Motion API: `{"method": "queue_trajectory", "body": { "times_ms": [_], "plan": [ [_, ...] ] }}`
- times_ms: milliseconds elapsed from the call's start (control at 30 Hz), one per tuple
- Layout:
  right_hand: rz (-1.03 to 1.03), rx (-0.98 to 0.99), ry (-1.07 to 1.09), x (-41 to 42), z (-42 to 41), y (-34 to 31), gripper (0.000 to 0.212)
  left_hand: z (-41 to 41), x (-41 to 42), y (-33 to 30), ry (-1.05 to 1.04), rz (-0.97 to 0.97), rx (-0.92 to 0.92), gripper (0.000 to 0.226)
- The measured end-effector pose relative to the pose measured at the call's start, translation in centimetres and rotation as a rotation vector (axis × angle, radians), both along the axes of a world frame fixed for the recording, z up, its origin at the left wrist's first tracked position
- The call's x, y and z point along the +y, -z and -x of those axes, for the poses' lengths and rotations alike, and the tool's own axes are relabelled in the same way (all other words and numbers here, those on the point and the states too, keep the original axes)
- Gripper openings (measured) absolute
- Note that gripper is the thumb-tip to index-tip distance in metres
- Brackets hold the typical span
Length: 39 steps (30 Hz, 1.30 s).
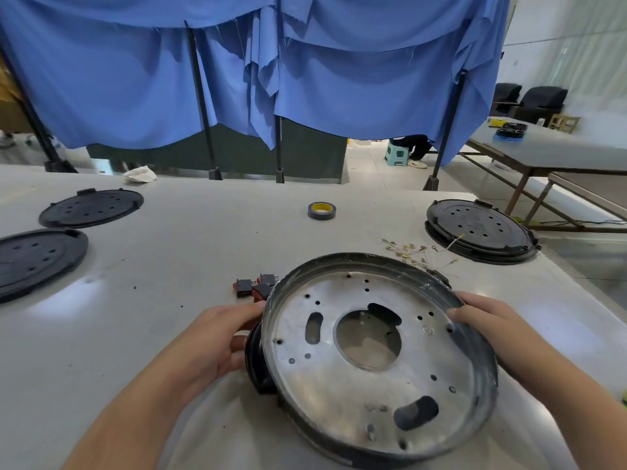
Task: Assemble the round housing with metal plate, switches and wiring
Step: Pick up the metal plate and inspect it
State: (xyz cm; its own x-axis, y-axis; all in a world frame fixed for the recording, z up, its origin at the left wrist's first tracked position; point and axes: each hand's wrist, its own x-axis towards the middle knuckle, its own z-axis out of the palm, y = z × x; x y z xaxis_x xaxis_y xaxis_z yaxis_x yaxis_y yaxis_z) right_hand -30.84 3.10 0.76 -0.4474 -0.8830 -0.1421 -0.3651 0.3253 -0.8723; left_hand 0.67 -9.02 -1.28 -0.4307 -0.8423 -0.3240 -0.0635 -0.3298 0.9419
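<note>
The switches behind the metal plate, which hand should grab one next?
Probably the left hand. It holds the metal plate's left rim, and the switches lie just beyond its fingertips. The right hand grips the far right rim, nearer the wiring.

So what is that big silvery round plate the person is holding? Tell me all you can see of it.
The metal plate is a dull, scuffed silver disc, shallow like a dish, with a raised, darker, grimy rim. It has a large round hole in the middle, several elongated slots and many small holes. It is tilted, its near edge low, and sits over a black round housing that shows beneath its left side. The left hand grips at its left edge, the right hand grips its right rim.
</note>
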Motion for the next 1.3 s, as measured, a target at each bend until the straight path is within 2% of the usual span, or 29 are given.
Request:
{"method": "queue_trajectory", "body": {
  "times_ms": [133, 233, 300, 367, 500, 567, 667, 933, 1033, 1100, 1300],
  "plan": [
    [0.089, -0.028, 0.002, 0.0, -0.2, -0.6, 0.023, 0.0, 0.0, -0.1, 0.038, -0.009, 0.103, 0.028],
    [0.196, 0.238, 0.054, -0.1, -0.2, -1.5, 0.026, 0.1, 0.0, -0.4, 0.015, -0.064, 0.184, 0.034],
    [0.33, 0.388, -0.005, 0.4, -1.6, -2.8, 0.023, 0.1, 0.1, -0.4, 0.037, -0.078, 0.205, 0.038],
    [0.4, 0.456, -0.195, 1.2, -3.9, -3.8, 0.024, 0.1, 0.2, -0.4, 0.071, -0.044, 0.196, 0.044],
    [0.225, 0.558, -0.703, 2.8, -8.2, -3.3, 0.044, 0.3, 0.2, -0.3, 0.007, -0.004, 0.176, 0.056],
    [0.193, 0.595, -0.781, 3.5, -8.7, -2.6, 0.049, 0.4, 0.1, -0.2, -0.008, 0.007, 0.166, 0.058],
    [0.221, 0.665, -0.757, 3.9, -8.1, -2.0, 0.051, 0.5, 0.1, -0.1, -0.022, 0.02, 0.167, 0.055],
    [0.29, 0.808, -0.777, 4.4, -7.5, -2.0, 0.026, 0.8, 0.0, 0.3, -0.052, 0.038, 0.163, 0.051],
    [0.319, 0.806, -0.775, 4.6, -7.6, -1.8, 0.02, 1.0, -0.1, 0.2, -0.051, 0.019, 0.157, 0.026],
    [0.351, 0.795, -0.767, 4.7, -7.9, -1.7, 0.017, 1.0, -0.2, 0.2, -0.067, -0.024, 0.182, 0.023],
    [0.534, 0.841, -0.651, 4.4, -8.5, -1.4, 0.025, 1.1, -0.5, 0.4, -0.088, -0.086, 0.218, 0.026]
  ]
}}
